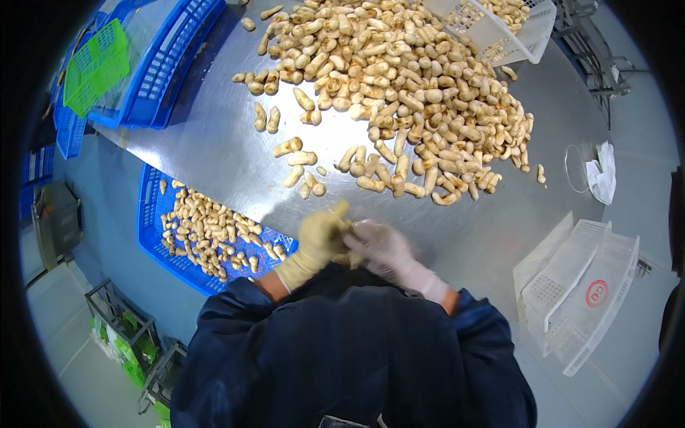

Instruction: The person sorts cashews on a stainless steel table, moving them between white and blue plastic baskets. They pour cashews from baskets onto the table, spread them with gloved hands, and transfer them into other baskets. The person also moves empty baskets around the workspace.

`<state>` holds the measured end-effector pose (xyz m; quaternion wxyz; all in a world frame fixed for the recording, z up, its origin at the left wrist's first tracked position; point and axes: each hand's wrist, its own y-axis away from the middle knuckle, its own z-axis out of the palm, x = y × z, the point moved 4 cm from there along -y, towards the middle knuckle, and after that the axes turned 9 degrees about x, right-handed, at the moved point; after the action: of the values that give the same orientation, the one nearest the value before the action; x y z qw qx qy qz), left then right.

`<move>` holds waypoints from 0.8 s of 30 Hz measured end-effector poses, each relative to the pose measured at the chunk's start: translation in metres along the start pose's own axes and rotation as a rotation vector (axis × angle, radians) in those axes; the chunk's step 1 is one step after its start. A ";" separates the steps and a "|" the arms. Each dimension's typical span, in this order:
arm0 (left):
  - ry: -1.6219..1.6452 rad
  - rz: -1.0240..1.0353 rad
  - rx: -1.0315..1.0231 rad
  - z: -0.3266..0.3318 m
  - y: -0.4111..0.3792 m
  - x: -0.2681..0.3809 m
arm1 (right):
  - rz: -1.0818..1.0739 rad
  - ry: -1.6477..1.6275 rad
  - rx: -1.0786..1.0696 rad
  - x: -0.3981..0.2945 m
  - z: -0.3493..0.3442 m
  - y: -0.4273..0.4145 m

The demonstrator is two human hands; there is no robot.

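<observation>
My left hand, in a yellowish glove, and my right hand, in a pale glove, meet at the near edge of the steel table, close to my body. Both are blurred. Pale mushrooms seem to lie between or beneath the fingers, but which hand grips them is unclear. Beyond the hands spreads a large heap of stubby mushrooms with brown-stained stems. A few loose mushrooms lie nearer, left of the heap. Down to the left, a blue plastic crate holds many smaller mushrooms.
A white perforated basket with mushrooms lies tipped at the back right. White baskets stand at the right edge, near a white face mask. Blue crates and a green basket are at the upper left.
</observation>
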<state>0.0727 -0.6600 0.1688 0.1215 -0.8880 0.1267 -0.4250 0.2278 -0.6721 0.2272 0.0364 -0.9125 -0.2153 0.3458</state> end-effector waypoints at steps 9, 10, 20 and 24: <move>0.205 -0.218 0.355 0.007 -0.028 -0.016 | 0.956 -0.653 0.002 0.058 0.054 0.011; 0.559 -0.427 0.218 0.004 -0.049 0.007 | 1.032 -1.105 0.078 0.053 0.051 0.004; 0.569 -0.544 0.443 -0.095 -0.034 0.011 | 1.040 -2.242 0.523 0.083 -0.026 0.007; 0.213 -0.557 0.641 -0.134 0.078 -0.023 | 0.995 -2.029 0.522 0.116 -0.127 -0.087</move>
<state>-0.0557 -0.7399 0.2083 0.2581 -0.7569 -0.2443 -0.5484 0.3549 -0.5342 0.2707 -0.1058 -0.1643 0.3150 0.9288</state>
